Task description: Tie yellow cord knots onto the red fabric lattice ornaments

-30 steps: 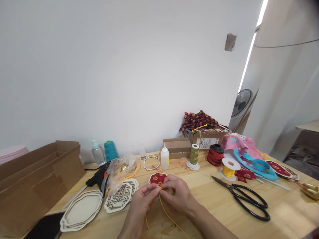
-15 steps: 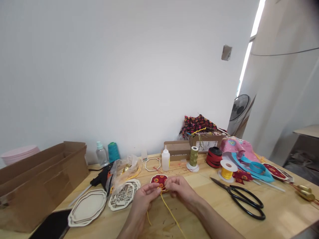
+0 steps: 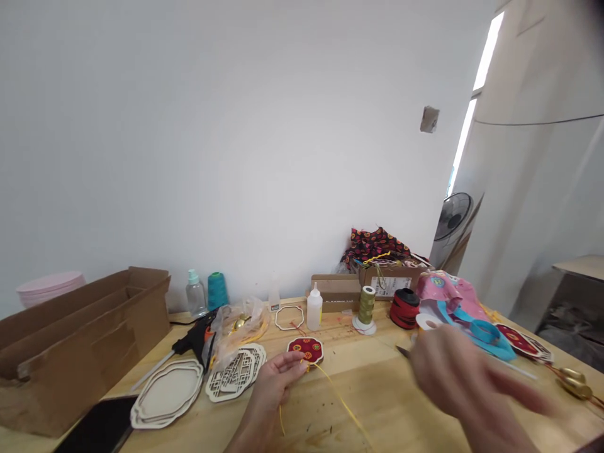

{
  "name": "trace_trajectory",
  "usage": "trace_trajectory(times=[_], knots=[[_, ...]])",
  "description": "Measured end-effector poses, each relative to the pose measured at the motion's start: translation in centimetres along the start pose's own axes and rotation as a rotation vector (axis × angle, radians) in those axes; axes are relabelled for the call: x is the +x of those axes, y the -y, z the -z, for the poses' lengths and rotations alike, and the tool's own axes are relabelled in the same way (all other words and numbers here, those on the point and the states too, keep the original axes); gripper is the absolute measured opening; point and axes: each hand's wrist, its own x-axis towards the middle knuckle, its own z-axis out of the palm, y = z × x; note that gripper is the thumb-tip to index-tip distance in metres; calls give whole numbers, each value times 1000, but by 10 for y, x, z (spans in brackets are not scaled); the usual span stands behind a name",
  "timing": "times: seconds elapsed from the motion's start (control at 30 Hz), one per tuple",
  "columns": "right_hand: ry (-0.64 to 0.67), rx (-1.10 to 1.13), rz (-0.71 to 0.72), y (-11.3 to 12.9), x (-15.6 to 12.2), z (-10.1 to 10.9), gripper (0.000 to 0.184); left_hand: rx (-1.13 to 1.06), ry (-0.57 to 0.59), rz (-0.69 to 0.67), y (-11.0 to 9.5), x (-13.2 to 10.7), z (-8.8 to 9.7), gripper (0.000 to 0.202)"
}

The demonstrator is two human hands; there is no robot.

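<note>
A small scalloped plaque with red patterned fabric and a pale rim lies at the middle of the table. My left hand pinches yellow cord at the plaque's lower edge, thumb against fingertips. One strand of the cord trails toward the front right, and a short end hangs below the hand. Over on the right, my right hand is smeared by motion above the black scissors. Only the tip of their blades shows. Whether the fingers touch them cannot be made out.
Left of my hands lie pale wooden lattice pieces, stacked wooden plates and a black glue gun. Behind stand a glue bottle and spools of olive thread and red cord. A cardboard box borders the left.
My right hand has left the plaque and swung right, over the scissors. My left hand stays at the plaque with the yellow cord. The view has shifted slightly upward.
</note>
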Motion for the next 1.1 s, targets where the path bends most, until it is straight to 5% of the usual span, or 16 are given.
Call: trace_trajectory(times=[0.07, 0.2, 0.37, 0.63, 1.1], knots=[[51, -8, -73, -9, 16, -22, 48, -23, 12, -2, 1, 0, 1, 24], [130, -90, -491, -40, 44, -70, 48, -57, 33, 6, 5, 5, 4, 30], [237, 368, -633, -65, 49, -99, 53, -50, 73, -22, 11, 11, 5, 32], [179, 678, -659, -76, 38, -105, 37, 34, 75, -29, 13, 10, 4, 28], [-158, 371, -576, -66, 44, -90, 19, 214, 2, 21, -1, -2, 2, 23]])
